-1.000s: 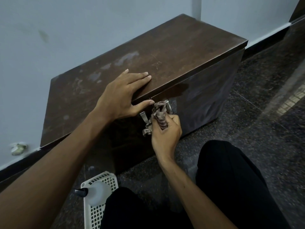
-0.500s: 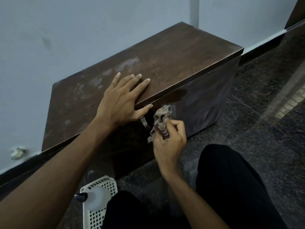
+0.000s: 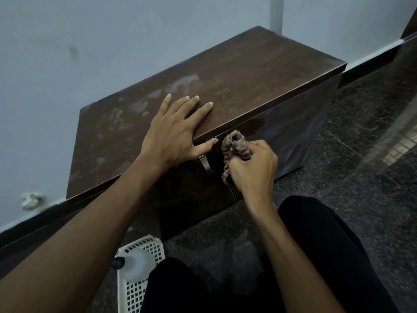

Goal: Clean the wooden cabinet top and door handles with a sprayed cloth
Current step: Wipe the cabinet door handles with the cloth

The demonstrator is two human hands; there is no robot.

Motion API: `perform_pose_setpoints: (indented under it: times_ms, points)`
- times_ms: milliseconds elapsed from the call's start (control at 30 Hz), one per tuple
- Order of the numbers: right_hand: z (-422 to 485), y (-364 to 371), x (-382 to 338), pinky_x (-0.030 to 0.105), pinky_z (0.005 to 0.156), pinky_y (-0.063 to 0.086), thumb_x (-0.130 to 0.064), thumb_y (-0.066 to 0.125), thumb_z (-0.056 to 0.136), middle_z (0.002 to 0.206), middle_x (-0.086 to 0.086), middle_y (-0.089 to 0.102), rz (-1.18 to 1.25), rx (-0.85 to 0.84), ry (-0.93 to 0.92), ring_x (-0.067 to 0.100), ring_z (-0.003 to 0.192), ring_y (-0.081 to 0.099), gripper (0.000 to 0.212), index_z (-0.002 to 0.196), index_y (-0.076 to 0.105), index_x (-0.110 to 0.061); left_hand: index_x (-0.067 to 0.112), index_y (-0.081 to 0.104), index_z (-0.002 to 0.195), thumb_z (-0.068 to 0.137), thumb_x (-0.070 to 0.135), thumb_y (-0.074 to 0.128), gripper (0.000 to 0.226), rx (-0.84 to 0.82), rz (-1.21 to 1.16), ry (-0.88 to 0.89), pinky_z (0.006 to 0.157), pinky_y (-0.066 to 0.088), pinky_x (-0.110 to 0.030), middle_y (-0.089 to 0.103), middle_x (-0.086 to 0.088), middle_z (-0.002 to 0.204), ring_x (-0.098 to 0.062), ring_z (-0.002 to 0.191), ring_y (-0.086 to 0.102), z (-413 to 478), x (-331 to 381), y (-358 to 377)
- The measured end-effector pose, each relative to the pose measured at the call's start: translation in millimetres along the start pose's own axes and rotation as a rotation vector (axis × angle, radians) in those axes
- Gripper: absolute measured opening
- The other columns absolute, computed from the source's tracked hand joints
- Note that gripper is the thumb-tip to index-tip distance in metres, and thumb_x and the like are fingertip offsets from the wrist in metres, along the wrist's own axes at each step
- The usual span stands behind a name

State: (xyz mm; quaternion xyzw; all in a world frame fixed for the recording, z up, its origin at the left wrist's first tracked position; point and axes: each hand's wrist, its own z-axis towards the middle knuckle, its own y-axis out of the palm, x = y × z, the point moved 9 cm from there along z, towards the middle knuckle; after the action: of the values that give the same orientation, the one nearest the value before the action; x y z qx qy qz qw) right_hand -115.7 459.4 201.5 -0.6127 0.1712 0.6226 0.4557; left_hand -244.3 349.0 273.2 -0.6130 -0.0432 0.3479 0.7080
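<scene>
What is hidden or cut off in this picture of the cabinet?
Head view only.
- Any handle on the right door: behind the cloth and the right hand holding it.
- The left door handle: upper end under the thumb of the left hand.
- The spray bottle: blurred, partly behind the leg.
- The white basket: cut by the bottom edge.

The right hand [image 3: 252, 170] closes round the cloth [image 3: 233, 145], so much of the cloth is buried in the fist. Whatever it presses on the cabinet [image 3: 225, 75] front is covered. The left hand [image 3: 173, 136] hides the upper end of the metal door handle [image 3: 206, 164] under its thumb. The left forearm [image 3: 79, 240] crosses the cabinet's lower left front and is cut off by the frame edge. The white basket [image 3: 135, 290] runs off the bottom edge, with a dark trouser leg [image 3: 171, 288] over its right side. The spray bottle [image 3: 137, 265] in it shows only partly. A pale blob [image 3: 32, 201] low on the wall [image 3: 112, 41] is too blurred to identify.
</scene>
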Motion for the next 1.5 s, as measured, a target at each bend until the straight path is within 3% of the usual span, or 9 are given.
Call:
perform_pose_setpoints:
  times_ms: [200,500,733,833,967,1167,1267,1367,1500]
  points:
    - [7,-5,8,0.008,0.06,0.035,-0.012,0.064,0.077,0.08,0.001,0.062,0.053,0.042,0.065,0.01,0.07,0.056,0.021,0.062,0.064,-0.027,0.026,0.033,0.155,0.088,0.077,0.031,0.084,0.002,-0.004,-0.002,0.124,0.014,-0.053,0.042,-0.01,0.155,-0.029,0.144,0.038,-1,-1,0]
    - [13,-38,30,0.004,0.062,0.032,-0.011,0.065,0.081,0.087,0.001,0.058,0.006,0.241,0.093,0.015,0.079,0.055,0.014,0.09,0.075,-0.008,0.023,0.038,0.153,0.087,0.077,0.036,0.085,0.048,-0.023,0.004,0.124,0.014,-0.053,0.046,-0.01,0.151,-0.029,0.141,0.042,-1,-1,-4]
    - [1,-42,7,-0.001,0.068,0.039,-0.009,0.073,0.084,0.101,0.0,0.058,0.098,0.302,-0.048,-0.003,0.079,0.053,0.02,0.104,0.075,-0.005,0.022,0.038,0.153,0.088,0.076,0.036,0.085,0.048,-0.031,0.019,0.124,0.015,-0.052,0.047,-0.01,0.151,-0.028,0.141,0.042,0,1,-3]
    - [-15,-7,1,0.016,0.083,0.049,0.002,0.072,0.078,0.117,0.002,0.057,-0.053,0.169,-0.23,0.014,0.098,0.055,0.048,0.124,0.068,-0.012,0.022,0.04,0.152,0.088,0.075,0.039,0.083,0.072,-0.039,0.021,0.124,0.016,-0.052,0.048,-0.009,0.15,-0.028,0.14,0.044,0,0,-5]
    - [-33,13,25,0.028,0.068,0.047,0.008,0.07,0.067,0.106,0.009,0.061,-0.162,0.2,-0.291,0.024,0.086,0.05,0.055,0.119,0.07,-0.008,0.021,0.04,0.152,0.088,0.074,0.038,0.083,0.065,-0.046,0.023,0.124,0.015,-0.052,0.049,-0.009,0.149,-0.028,0.14,0.044,0,2,-6]
    - [-40,42,92,0.042,0.07,0.056,0.009,0.074,0.067,0.099,0.008,0.064,-0.253,0.008,-0.05,0.025,0.086,0.056,0.051,0.117,0.071,-0.005,0.021,0.04,0.152,0.088,0.074,0.036,0.083,0.053,-0.049,0.023,0.124,0.016,-0.051,0.049,-0.009,0.149,-0.027,0.14,0.044,0,2,-6]
    - [-39,32,98,0.043,0.075,0.058,0.001,0.072,0.078,0.1,0.003,0.062,-0.033,0.132,0.106,0.024,0.09,0.061,0.043,0.12,0.069,-0.003,0.021,0.041,0.151,0.088,0.074,0.037,0.083,0.059,-0.044,0.028,0.124,0.017,-0.051,0.05,-0.009,0.148,-0.027,0.139,0.045,0,2,-6]
    - [-34,9,54,0.033,0.075,0.057,0.003,0.072,0.077,0.103,0.003,0.061,0.087,0.285,-0.1,0.024,0.091,0.06,0.044,0.121,0.07,-0.005,0.02,0.043,0.15,0.089,0.073,0.04,0.081,0.075,-0.042,0.028,0.124,0.018,-0.051,0.053,-0.008,0.146,-0.026,0.137,0.047,-1,1,-6]
    - [-29,10,7,0.023,0.074,0.046,0.005,0.072,0.069,0.11,0.007,0.063,-0.156,0.216,-0.387,0.022,0.09,0.05,0.057,0.123,0.07,-0.012,0.02,0.046,0.148,0.088,0.072,0.046,0.079,0.094,-0.047,0.025,0.123,0.02,-0.051,0.055,-0.008,0.144,-0.026,0.135,0.049,0,2,-6]
